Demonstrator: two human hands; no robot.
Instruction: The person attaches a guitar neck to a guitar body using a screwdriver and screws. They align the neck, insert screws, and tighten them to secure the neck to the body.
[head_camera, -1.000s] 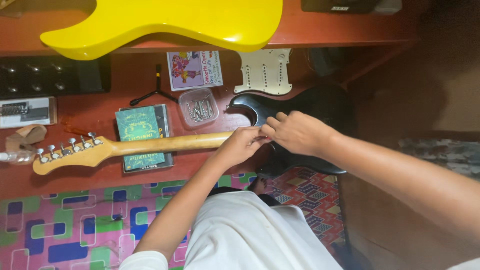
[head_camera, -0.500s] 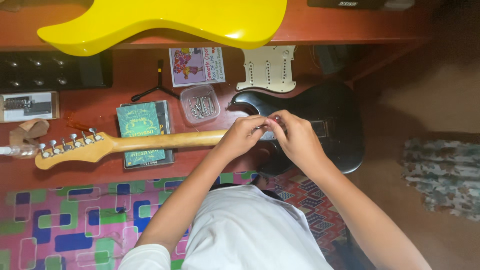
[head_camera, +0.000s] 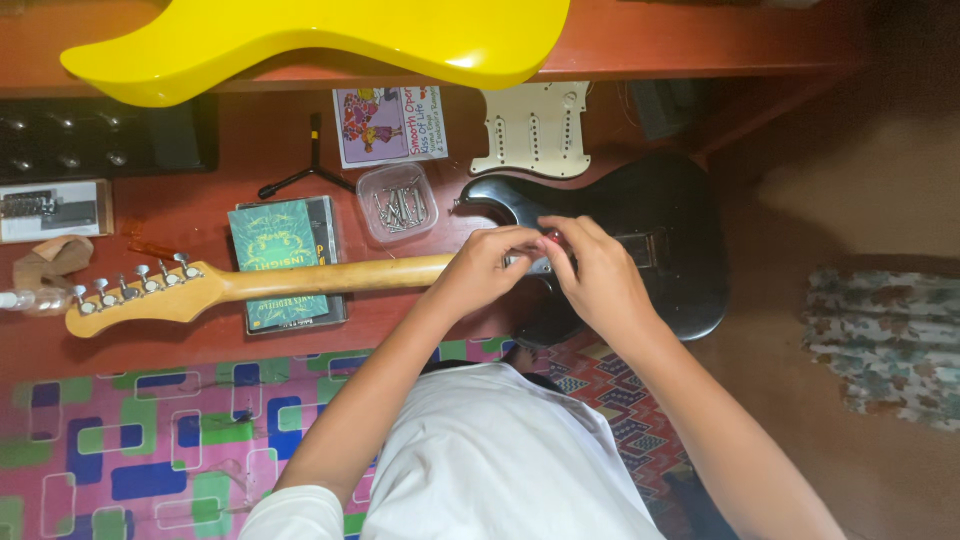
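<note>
A black electric guitar body (head_camera: 660, 230) lies on the red-brown floor with its pale wooden neck (head_camera: 330, 278) running left to a headstock (head_camera: 130, 295) with several tuners. My left hand (head_camera: 485, 268) rests on the neck's end where it meets the body, fingertips curled toward my right hand. My right hand (head_camera: 598, 275) lies on the body, thumb and fingers pinched on a small red object (head_camera: 550, 238). The fingertips of both hands meet there and hide what lies under them.
A yellow guitar body (head_camera: 320, 40) lies on the shelf above. Near the neck are a clear box of screws (head_camera: 398, 203), a green booklet (head_camera: 280, 262), a white pickguard (head_camera: 530, 130), a black bracket (head_camera: 310, 170) and a colourful card (head_camera: 390, 125). A patterned mat (head_camera: 150, 440) covers the near floor.
My right forearm has swung in from the right toward my body. Both hands stayed at the neck joint and their fingertips have drawn together.
</note>
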